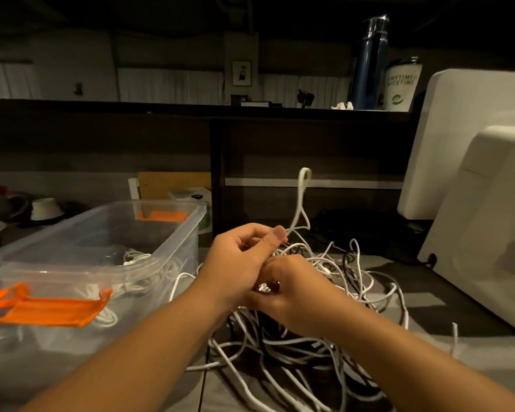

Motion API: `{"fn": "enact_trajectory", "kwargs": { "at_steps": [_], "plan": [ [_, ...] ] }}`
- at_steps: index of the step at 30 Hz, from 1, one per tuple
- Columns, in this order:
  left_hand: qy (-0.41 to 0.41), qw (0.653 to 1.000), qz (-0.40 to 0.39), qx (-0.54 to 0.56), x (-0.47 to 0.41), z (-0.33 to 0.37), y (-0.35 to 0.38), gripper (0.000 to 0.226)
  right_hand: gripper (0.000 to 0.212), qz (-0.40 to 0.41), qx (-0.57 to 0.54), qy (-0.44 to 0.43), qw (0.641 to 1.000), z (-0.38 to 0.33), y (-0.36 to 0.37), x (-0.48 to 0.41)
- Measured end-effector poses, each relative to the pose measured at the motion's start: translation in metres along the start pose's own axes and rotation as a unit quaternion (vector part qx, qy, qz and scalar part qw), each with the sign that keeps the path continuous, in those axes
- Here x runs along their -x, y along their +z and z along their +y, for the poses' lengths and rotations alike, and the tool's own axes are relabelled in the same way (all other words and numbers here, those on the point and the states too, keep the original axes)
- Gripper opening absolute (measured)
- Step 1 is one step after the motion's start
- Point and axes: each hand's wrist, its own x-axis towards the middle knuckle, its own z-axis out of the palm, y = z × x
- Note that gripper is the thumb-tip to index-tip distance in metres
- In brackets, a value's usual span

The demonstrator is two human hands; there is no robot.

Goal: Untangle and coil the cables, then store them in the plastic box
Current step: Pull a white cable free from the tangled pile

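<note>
A white cable, looped upward, is pinched between thumb and curled fingers of the left hand over a tangle of cables heaped on the surface. Strands of the tangle are gripped by the curled right hand. Coiled cables are seen inside the plastic box, just left.

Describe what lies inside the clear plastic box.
White cables lie in the plastic box, seen over its rim and through its wall. The near orange latch and glare hide part of them, so their number cannot be told.
</note>
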Motion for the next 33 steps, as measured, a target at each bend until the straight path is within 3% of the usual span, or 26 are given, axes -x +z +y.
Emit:
{"fn": "enact_trajectory", "kwargs": {
  "at_steps": [2, 4, 6, 8, 10, 12, 13, 14, 15, 17, 18, 19, 21, 23, 26, 30, 33],
  "plan": [
    [-0.02, 0.998, -0.018, 0.061, -0.001, 0.003, -0.002, 0.045, 0.01, 0.045, -0.079, 0.018, 0.996, -0.004, -0.004, 0.0],
    [-0.018, 0.992, -0.03, 0.118, -0.002, 0.006, -0.004, 0.047, 0.019, 0.135, -0.207, 0.047, 0.968, -0.004, -0.012, -0.002],
    [-0.004, 0.991, -0.045, 0.126, -0.003, 0.007, -0.005, 0.042, 0.021, 0.202, -0.367, 0.096, 0.903, -0.003, -0.025, -0.004],
    [0.019, 0.995, -0.067, 0.076, -0.002, 0.006, -0.006, 0.032, 0.019, 0.211, -0.503, 0.134, 0.828, -0.002, -0.033, -0.006],
    [0.044, 0.996, -0.075, -0.001, -0.001, 0.004, -0.004, 0.029, 0.015, 0.208, -0.589, 0.154, 0.766, 0.001, -0.035, -0.008],
    [0.065, 0.996, -0.062, -0.021, -0.001, 0.004, -0.004, 0.026, 0.015, 0.214, -0.636, 0.151, 0.726, 0.003, -0.035, -0.008],
    [0.074, 0.996, -0.049, -0.006, -0.001, 0.005, -0.004, 0.025, 0.015, 0.215, -0.636, 0.141, 0.727, 0.006, -0.035, -0.008],
    [0.086, 0.996, -0.035, 0.011, 0.0, 0.007, -0.005, 0.025, 0.016, 0.211, -0.61, 0.126, 0.753, 0.008, -0.035, -0.007],
    [0.097, 0.995, -0.019, 0.029, 0.0, 0.011, -0.006, 0.026, 0.016, 0.197, -0.543, 0.106, 0.809, 0.01, -0.037, -0.006],
    [0.12, 0.991, 0.015, 0.052, -0.001, 0.015, -0.01, 0.028, 0.014, 0.132, -0.243, 0.071, 0.958, 0.015, -0.037, -0.002],
    [0.128, 0.99, 0.029, 0.053, -0.001, 0.017, -0.012, 0.027, 0.015, 0.074, -0.079, 0.064, 0.992, 0.018, -0.034, -0.001],
    [0.131, 0.989, 0.04, 0.051, -0.001, 0.018, -0.012, 0.026, 0.019, 0.021, 0.04, 0.059, 0.997, 0.02, -0.031, 0.0],
    [0.124, 0.989, 0.053, 0.054, -0.001, 0.018, -0.012, 0.025, 0.024, -0.006, 0.11, 0.046, 0.993, 0.02, -0.023, 0.0],
    [0.1, 0.991, 0.052, 0.07, -0.002, 0.016, -0.012, 0.033, 0.018, 0.047, 0.089, 0.022, 0.995, 0.018, -0.015, 0.0],
    [0.039, 0.996, 0.012, 0.082, -0.004, 0.011, -0.012, 0.053, 0.013, 0.137, -0.119, 0.037, 0.983, 0.021, -0.016, -0.003],
    [0.013, 0.997, -0.079, -0.005, -0.002, 0.006, -0.012, 0.044, 0.019, 0.188, -0.426, 0.037, 0.884, 0.014, -0.03, -0.005],
    [0.021, 0.991, -0.123, -0.043, 0.0, 0.005, -0.012, 0.047, 0.023, 0.204, -0.531, 0.079, 0.819, 0.008, -0.037, -0.004]
  ]
}}
